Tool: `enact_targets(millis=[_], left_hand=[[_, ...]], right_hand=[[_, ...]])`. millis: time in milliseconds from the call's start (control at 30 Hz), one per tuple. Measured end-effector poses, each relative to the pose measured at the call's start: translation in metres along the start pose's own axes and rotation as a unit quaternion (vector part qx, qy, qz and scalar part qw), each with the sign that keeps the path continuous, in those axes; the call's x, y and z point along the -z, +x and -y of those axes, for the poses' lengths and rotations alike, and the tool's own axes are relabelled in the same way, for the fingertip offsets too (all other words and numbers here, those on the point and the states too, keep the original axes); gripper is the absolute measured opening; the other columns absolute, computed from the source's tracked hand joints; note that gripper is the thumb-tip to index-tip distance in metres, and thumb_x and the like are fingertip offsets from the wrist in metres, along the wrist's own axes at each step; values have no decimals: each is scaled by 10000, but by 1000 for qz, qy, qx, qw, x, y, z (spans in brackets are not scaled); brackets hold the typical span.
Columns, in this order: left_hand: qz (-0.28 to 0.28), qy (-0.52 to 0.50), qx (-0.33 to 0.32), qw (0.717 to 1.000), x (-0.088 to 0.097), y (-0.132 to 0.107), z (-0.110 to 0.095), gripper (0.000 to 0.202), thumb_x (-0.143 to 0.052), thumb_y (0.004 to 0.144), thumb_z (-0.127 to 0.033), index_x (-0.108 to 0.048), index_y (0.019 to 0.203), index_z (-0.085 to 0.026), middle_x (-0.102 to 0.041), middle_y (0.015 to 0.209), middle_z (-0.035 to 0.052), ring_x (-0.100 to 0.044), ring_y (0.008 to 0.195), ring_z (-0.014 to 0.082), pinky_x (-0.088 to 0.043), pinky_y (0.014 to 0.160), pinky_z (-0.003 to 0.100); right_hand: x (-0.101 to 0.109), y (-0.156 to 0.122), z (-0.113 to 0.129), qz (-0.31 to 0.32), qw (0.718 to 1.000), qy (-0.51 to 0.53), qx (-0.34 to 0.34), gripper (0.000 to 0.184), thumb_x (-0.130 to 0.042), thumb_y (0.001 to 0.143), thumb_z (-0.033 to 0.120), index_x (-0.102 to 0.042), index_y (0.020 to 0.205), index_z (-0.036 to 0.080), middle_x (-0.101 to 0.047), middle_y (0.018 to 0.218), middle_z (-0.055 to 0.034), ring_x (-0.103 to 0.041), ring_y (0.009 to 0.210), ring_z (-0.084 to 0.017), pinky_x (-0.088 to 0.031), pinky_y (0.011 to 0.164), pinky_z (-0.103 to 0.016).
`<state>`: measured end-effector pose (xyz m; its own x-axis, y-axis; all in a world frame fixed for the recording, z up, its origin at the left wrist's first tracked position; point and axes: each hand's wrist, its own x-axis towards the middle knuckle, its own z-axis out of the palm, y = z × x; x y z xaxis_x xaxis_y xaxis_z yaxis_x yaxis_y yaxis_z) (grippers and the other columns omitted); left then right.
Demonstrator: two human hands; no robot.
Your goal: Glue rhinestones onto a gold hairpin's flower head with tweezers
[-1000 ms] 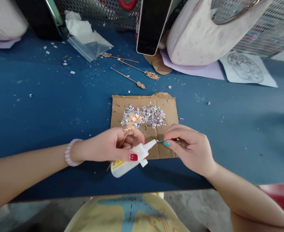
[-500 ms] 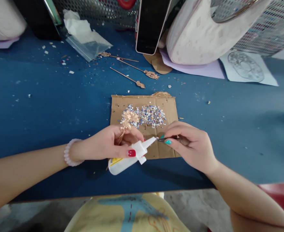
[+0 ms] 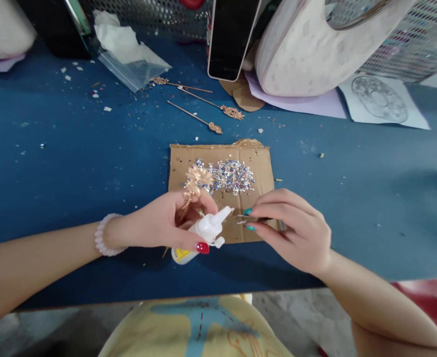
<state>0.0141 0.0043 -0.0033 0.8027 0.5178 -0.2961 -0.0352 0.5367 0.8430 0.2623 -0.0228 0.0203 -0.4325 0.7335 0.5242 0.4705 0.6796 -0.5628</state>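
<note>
Your curled left fingers hold a hairpin and squeeze bottle, its long axis slanting, nozzle toward the right of the cardboard; parted right fingers grip tweezers.

yellow-labelled white bottle, tilted, gold flower-topped pin beside it, slim tweezers, tips parted

From my remote post I count, toward the front edge of the bench, one left hand, one right hand, one white bottle, one pair of tweezers, one flower-headed pin and one cardboard sheet, its glittering bits too many to number; toward the back edge, three gold-coloured pins, one pale-rimmed phone, one curved handbag, one drawing
</note>
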Motion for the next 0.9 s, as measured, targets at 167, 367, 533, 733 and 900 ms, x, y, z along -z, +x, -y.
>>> enact_targets(millis=[167, 367, 533, 733, 900], left_hand=[[-2, 31, 0, 1000, 2, 0, 1, 381, -794, 741, -299, -554, 1013, -184, -654, 878, -19, -629, 754, 107, -481, 661, 196], [-9, 29, 11, 999, 3, 2, 2, 380, -806, 714, -276, -574, 1002, -186, -697, 900, 10, -664, 776, 129, -517, 704, 222], [-21, 57, 19, 998, 2, 2, 2, 345, -792, 720, -249, -589, 998, -218, -690, 893, -8, -652, 752, 129, -505, 671, 224], [-6, 67, 26, 997, 0, 3, 1, 315, -764, 766, -258, -564, 1008, -227, -682, 881, -22, -648, 772, 121, -496, 689, 222], [-8, 93, 37, 995, -1, 3, 1, 333, -749, 778, -323, -548, 1023, -221, -679, 866, -5, -644, 751, 138, -486, 658, 238]], right_hand=[[-2, -4, 3, -2, 998, -44, 33, 89, -670, 838, 109, -670, 874, 190, -694, 806, -33, -660, 709, -135, -566, 643, -272], [-5, -5, 1, -13, 998, -59, 27, 92, -669, 836, 102, -666, 868, 189, -699, 807, -29, -663, 703, -134, -551, 629, -277], [-5, -6, -1, -23, 997, -65, 40, 114, -656, 834, 70, -650, 866, 180, -697, 800, -36, -650, 689, -143, -533, 614, -299], [-6, -8, -3, -28, 989, -103, 103, 157, -699, 795, 61, -643, 906, 158, -697, 808, -58, -601, 617, -143, -493, 545, -319], [-3, -10, -3, -34, 985, -113, 127, 211, -712, 758, 22, -653, 917, 149, -705, 828, -61, -617, 636, -150, -479, 539, -323]])
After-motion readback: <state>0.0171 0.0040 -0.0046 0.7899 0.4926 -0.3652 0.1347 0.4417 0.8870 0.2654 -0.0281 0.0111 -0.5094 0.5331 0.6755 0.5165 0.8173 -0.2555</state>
